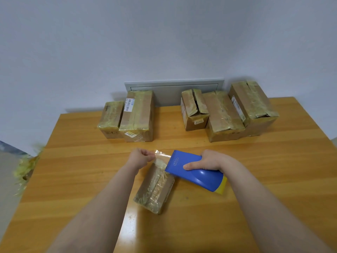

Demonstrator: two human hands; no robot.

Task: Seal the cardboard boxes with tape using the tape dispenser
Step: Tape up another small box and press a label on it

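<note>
Right hand [209, 160] grips tape dispenser [200, 178]; left hand [141, 157] pinches its tape [162, 154] above the box [155, 190].

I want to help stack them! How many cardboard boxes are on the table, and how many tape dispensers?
Cardboard boxes: 6
Blue tape dispenser: 1
Total: 7

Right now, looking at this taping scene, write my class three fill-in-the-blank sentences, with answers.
1. The right hand grips the ____ tape dispenser.
2. The left hand pinches clear tape pulled from the ____.
3. Along the table's far edge stand ____ other boxes.
Missing words: blue; dispenser; five.
</note>
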